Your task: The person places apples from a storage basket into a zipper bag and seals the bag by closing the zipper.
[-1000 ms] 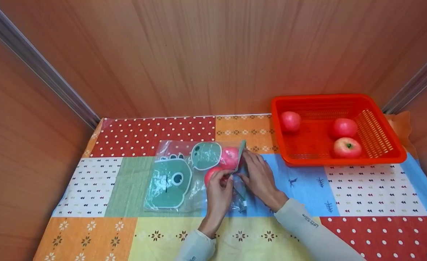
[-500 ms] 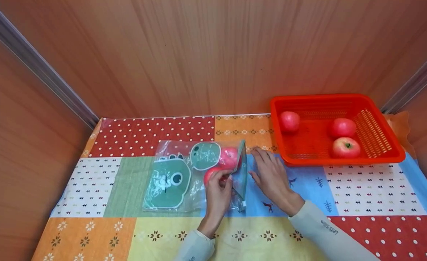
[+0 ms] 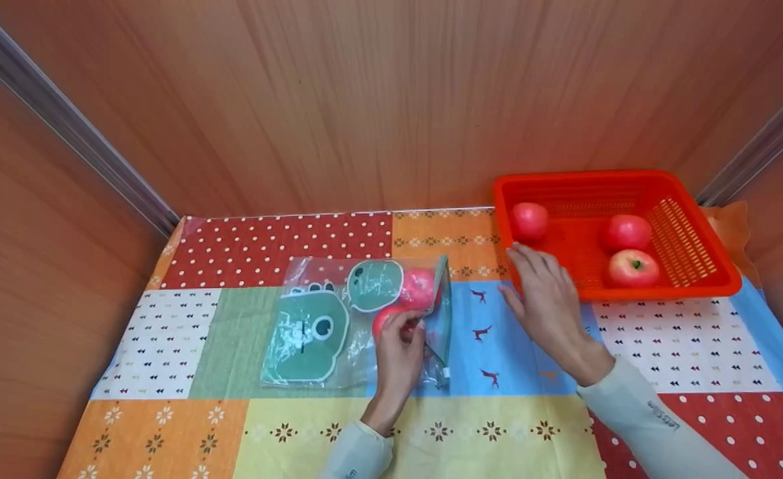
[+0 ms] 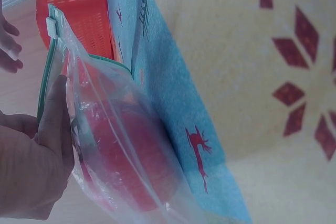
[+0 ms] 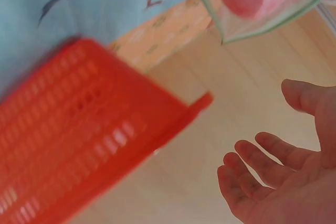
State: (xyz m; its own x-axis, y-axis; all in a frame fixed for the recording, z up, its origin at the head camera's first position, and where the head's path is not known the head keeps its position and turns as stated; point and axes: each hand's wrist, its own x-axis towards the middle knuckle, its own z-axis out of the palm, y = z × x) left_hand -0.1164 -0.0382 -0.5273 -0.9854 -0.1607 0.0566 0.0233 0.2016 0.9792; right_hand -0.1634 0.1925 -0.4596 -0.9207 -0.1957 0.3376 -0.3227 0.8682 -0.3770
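Note:
A clear zip bag (image 3: pixel 364 362) with green cartoon prints lies on the patchwork cloth, its green-edged mouth parted toward the right. Inside it are an apple (image 3: pixel 420 287) near the mouth and a second apple (image 4: pixel 134 156), partly covered by the left hand in the head view. My left hand (image 3: pixel 399 362) pinches the upper edge of the bag's mouth between thumb and fingers. The right hand (image 3: pixel 549 303) is over the near left corner of the red basket (image 3: pixel 670 291), fingers extended and holding nothing. In the right wrist view its fingers (image 5: pixel 273 153) spread apart beside the basket wall.
Three apples are in the basket: one apple (image 3: pixel 529 221) at the left, another apple (image 3: pixel 628 233) at the right, and a paler apple (image 3: pixel 634 268) in front of that. A wooden panel (image 3: pixel 338 106) rises behind the cloth (image 3: pixel 311 432), with side panels left and right.
My right hand has left the bag's mouth and moved right to the basket's near left corner. The left hand keeps its pinch on the bag, which stays in place.

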